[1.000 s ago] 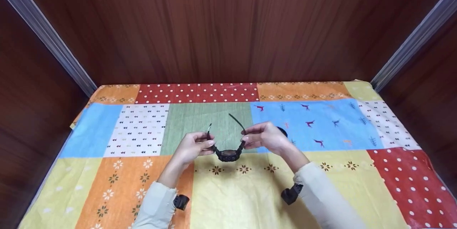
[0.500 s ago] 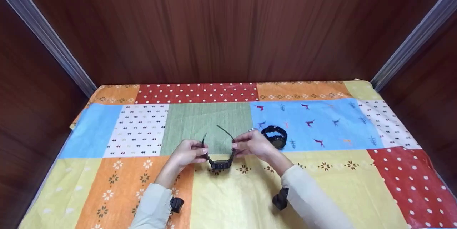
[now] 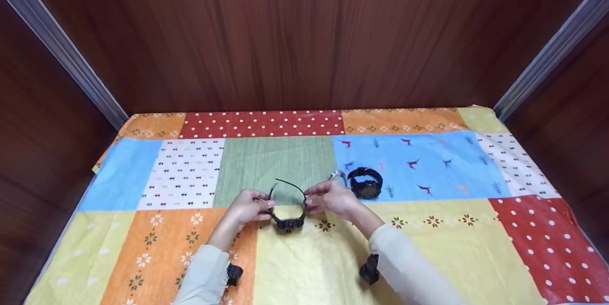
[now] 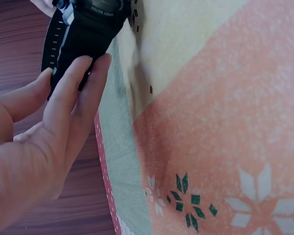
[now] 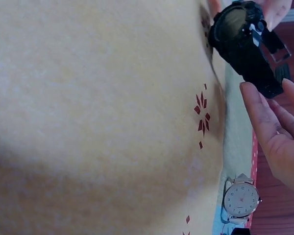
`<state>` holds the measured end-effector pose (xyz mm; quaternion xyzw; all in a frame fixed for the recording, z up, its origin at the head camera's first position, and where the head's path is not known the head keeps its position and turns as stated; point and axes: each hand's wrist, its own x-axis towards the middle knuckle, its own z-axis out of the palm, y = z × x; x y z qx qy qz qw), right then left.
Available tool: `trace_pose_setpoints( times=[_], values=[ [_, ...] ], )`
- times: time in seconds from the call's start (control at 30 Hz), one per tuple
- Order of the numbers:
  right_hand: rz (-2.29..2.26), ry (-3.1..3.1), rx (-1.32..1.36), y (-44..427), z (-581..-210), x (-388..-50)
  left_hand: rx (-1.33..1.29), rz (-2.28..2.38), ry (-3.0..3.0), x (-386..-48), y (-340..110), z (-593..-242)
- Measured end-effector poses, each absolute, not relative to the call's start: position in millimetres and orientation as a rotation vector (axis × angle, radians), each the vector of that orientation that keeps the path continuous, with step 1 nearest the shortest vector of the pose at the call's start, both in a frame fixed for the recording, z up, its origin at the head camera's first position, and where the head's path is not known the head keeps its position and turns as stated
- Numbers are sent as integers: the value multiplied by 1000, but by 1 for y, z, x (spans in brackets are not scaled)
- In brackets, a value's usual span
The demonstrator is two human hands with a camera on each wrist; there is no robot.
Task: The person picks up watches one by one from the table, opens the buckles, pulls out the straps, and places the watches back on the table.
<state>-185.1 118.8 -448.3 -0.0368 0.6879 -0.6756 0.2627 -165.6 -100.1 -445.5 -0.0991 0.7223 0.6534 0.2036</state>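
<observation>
A black sport watch [image 3: 290, 223] is held face-side toward the body with its strap unfastened, both strap ends curving up and away. My left hand [image 3: 246, 207] pinches the left strap piece between thumb and fingers. On the other side, my right hand [image 3: 336, 198] pinches the right strap piece. The right wrist view shows the watch's round dial [image 5: 232, 20] and a metal buckle [image 5: 281, 54] on the strap at the left hand's side. In the left wrist view the thumb and fingertips [image 4: 83, 62] press on the black strap.
A second black watch [image 3: 368, 191], its strap looped, lies on the blue patch right of my right hand. Beside it is a white-dialled watch [image 5: 241, 199], partly hidden by that hand in the head view. A patchwork cloth [image 3: 304, 267] covers the table; a wooden panel [image 3: 304, 38] stands behind.
Both hands have moved the black watch left and slightly down toward the body. The strap ends have come closer together. The two watches lying on the right have come into view.
</observation>
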Motion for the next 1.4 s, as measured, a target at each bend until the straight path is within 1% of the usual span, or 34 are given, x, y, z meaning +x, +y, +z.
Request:
trace_pose_setpoints(
  times=[0.13,0.43,0.57,0.93,1.13,1.4],
  values=[
    [-1824,1867,-116,119,-449,-184,-321,1820,2045,-166,-99,-447],
    [-1841,1800,-155,120,-454,-182,-275,1700,2214,-164,-94,-450],
    [-1825,1774,-144,121,-456,-180,-299,1701,2198,-163,-94,-451],
    [-1809,1755,-143,127,-456,-178,-280,1625,2321,-162,-96,-447],
    [-1808,1783,-188,136,-449,-180,-269,1535,2428,-164,-100,-439],
    [-1843,1845,-132,157,-431,-184,-223,1463,2513,-163,-102,-424]
  ],
)
